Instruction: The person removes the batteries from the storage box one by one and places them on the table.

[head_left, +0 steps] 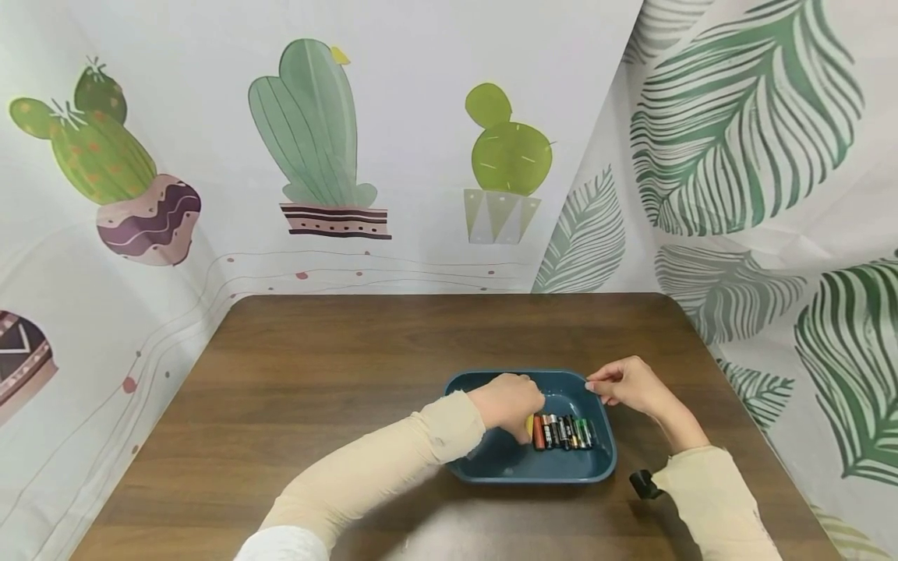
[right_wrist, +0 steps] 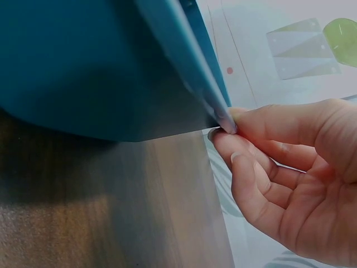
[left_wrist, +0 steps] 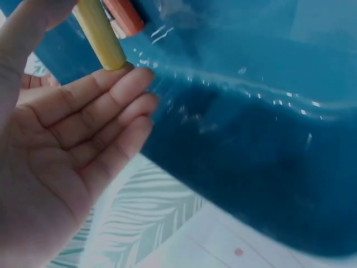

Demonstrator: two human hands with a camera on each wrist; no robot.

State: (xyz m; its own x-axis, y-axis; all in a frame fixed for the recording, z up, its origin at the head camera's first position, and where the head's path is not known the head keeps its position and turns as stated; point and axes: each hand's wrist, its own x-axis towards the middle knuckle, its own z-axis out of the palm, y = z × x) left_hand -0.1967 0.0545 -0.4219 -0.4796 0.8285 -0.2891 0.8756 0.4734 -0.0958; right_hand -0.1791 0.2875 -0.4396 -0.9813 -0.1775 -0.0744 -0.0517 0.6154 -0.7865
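Note:
A blue plastic tray stands on the table, holding several batteries lined up side by side. At the left end of that row, my left hand pinches a yellow battery between thumb and forefinger; its other fingers stretch out loosely. An orange battery lies right beside the yellow one. At the tray's far right corner, my right hand pinches the rim between thumb and forefinger, as the right wrist view also shows. My left forearm hides part of the tray's left side.
The brown wooden table spreads around the tray. A black wrist device juts from the right sleeve, near the tray's right side. Behind the table hangs a white cloth printed with cacti and leaves.

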